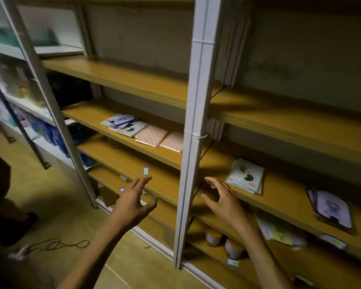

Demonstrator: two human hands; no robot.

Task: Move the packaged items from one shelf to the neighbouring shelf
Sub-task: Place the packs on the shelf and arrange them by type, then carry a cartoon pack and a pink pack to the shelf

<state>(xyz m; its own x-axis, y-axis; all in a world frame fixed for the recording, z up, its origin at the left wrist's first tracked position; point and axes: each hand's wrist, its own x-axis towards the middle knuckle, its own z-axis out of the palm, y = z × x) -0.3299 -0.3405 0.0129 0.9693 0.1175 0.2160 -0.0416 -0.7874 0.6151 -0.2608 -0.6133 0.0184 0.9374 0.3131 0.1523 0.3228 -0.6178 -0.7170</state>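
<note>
Flat packaged items lie on the left wooden shelf [121, 130]: a pale blue pack with dark shapes [123, 125] and two pink packs [151, 135] beside it. On the neighbouring right shelf [279, 184] rests a stack of pale blue packs [246, 176], with purple-white packs [331, 207] further right. My left hand [133, 201] hovers below the left shelf with loose fingers and holds nothing. My right hand [223, 199] is spread in front of the right shelf's edge, left of the blue stack, also holding nothing.
A grey upright post [196, 122] divides the two shelf bays. Jars [215, 236] stand on a lower right shelf beside more packs [277, 230]. Price tags [146, 171] sit on shelf edges. A cable [56, 245] lies on the floor, and a person's dark shoe [19, 224] is at left.
</note>
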